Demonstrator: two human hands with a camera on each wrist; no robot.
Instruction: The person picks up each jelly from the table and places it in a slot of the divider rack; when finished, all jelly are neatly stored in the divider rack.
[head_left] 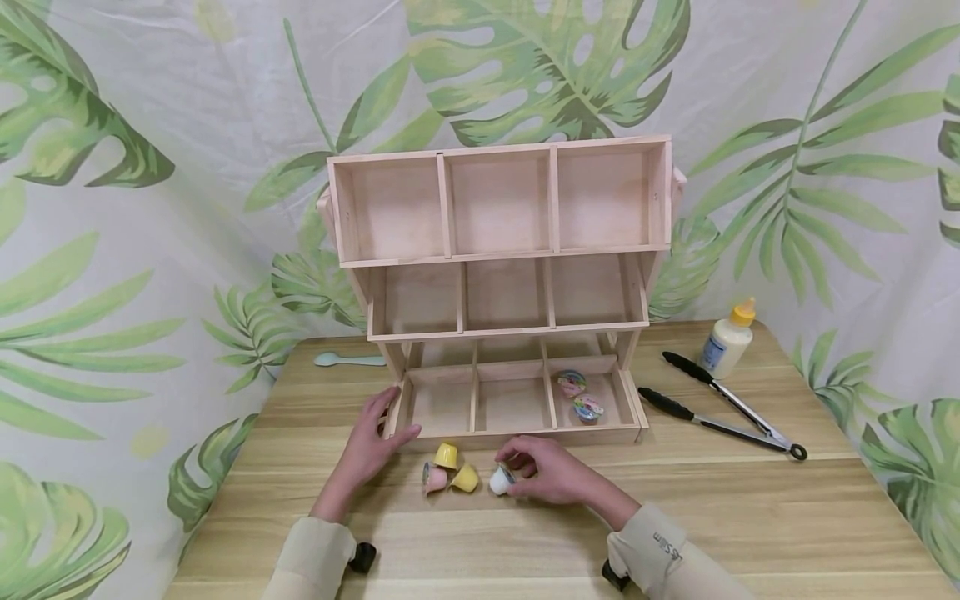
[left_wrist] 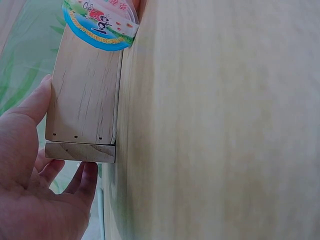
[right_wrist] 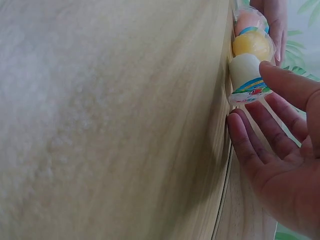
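My left hand [head_left: 372, 442] rests on the front left corner of a wooden tiered rack [head_left: 517, 433], thumb toward the front edge and fingers by the side panel [left_wrist: 82, 95]. My right hand [head_left: 555, 471] has thumb and fingers about a white jelly cup [head_left: 501, 479] on the table before the rack. In the right wrist view the thumb touches the white cup [right_wrist: 245, 70], with fingertips by its printed lid. Left of it lie two yellow jelly cups [head_left: 446, 455] and a pink jelly cup [head_left: 434, 477]; the pink one's lid [left_wrist: 102, 25] shows in the left wrist view.
Two jelly cups [head_left: 587, 408] sit in the rack's bottom right compartment. Black-handled tongs [head_left: 738, 408] lie open to the right, beside a yellow-capped bottle [head_left: 726, 343]. A pale blue spoon [head_left: 348, 360] lies behind left. A leaf-patterned cloth [head_left: 225, 167] hangs behind the table.
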